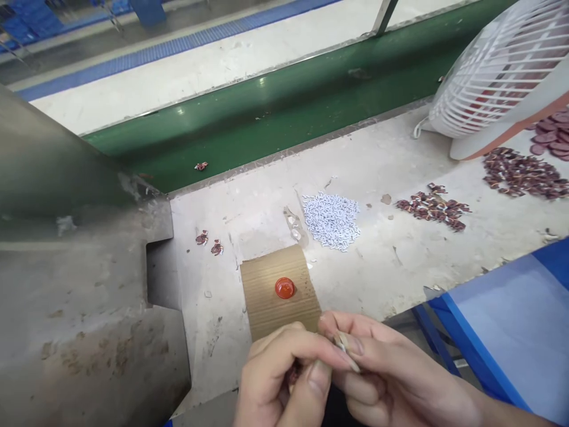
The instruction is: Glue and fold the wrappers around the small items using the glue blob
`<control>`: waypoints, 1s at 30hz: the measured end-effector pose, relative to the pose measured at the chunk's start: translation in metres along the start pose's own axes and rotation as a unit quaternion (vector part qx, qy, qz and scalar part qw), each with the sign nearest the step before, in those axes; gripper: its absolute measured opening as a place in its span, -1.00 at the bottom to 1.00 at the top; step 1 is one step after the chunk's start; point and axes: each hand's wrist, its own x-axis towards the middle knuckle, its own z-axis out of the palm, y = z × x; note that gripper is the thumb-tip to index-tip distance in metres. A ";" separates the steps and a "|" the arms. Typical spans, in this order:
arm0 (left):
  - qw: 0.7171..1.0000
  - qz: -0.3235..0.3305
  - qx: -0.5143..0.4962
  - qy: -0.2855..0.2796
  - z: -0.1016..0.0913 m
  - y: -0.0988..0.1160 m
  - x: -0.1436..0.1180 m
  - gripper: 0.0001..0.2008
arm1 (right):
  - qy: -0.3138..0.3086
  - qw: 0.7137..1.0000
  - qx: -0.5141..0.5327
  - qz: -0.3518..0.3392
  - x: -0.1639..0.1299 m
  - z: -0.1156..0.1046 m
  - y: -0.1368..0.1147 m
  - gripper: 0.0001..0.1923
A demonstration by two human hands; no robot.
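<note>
My left hand [278, 376] is closed, with a small dark reddish-brown piece [292, 376] partly showing inside the curled fingers. Against it, my right hand [377, 359] pinches a tiny whitish piece [341, 341] between thumb and forefinger. Both hands meet at the near edge of the bench, and the fingers hide most of what they hold. Just beyond them lies a corrugated cardboard piece [262, 296] bearing a small round red-orange dish [285, 288]. Further back is a pile of tiny pale blue-white pieces [331, 220].
Small brown pieces with whitish bits form a cluster [433, 207]; a denser brown pile [524, 173] sits near a white fan [502, 77]. Two similar pieces [208, 242] lie left. A metal housing [89, 296] borders the left side. Behind runs a green belt [267, 124].
</note>
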 end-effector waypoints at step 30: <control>0.986 0.115 -0.071 0.096 0.016 -0.057 -0.004 -0.88 | 0.022 0.981 -0.186 -0.040 0.014 -0.028 0.005 -0.52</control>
